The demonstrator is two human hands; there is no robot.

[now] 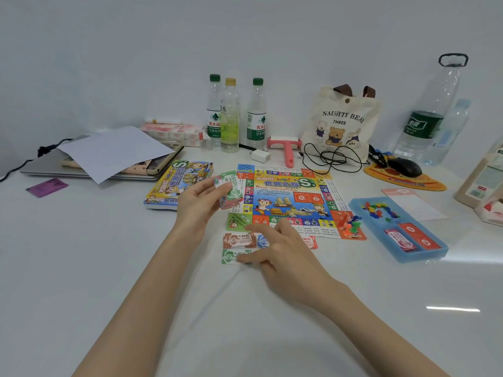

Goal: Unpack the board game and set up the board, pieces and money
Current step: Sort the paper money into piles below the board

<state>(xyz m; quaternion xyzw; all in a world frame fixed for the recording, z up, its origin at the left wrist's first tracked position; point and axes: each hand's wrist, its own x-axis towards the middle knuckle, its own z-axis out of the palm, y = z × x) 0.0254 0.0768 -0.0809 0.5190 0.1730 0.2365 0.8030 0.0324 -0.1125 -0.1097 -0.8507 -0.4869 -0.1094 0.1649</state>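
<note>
The white tabletop holds the game box at the left, and beside it the left hand pinches a thick wad of paper money. The right hand, fingers spread, presses a green note down in front of the bright, flat board — a dragging hand could slide the piles together, since the notes look thin and light.

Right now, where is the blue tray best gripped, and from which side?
By its two long side walls, reaching in from the near short end, I'd say. The blue tray lies flat and open-topped, with loose coloured pieces in its far compartment and card packs nearer, so a level hold on both sides should keep them in.
</note>
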